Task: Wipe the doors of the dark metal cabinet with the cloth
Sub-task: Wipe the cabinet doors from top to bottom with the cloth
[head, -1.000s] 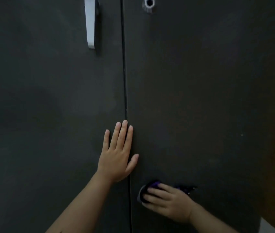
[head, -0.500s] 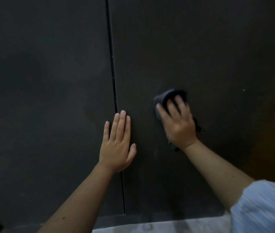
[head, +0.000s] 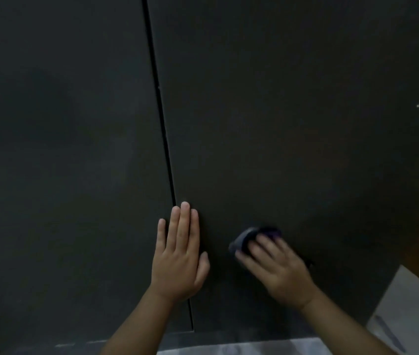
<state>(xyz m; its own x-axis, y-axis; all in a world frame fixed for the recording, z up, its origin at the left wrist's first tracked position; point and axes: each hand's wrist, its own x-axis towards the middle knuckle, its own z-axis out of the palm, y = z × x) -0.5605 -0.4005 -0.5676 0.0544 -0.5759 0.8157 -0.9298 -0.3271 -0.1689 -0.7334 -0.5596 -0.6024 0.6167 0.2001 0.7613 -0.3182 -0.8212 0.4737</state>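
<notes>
Left hand [head: 177,254], fingers straight, flat across the door seam [head: 163,129]; right hand [head: 277,270], blurred, seemingly presses the dark cloth [head: 249,237] against the right door [head: 293,111]: keep even pressure, overlapping strokes

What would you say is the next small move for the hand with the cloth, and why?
Probably sweep the cloth rightward along the right door: the right hand presses it low near the seam, while the left hand lies flat there.
</notes>
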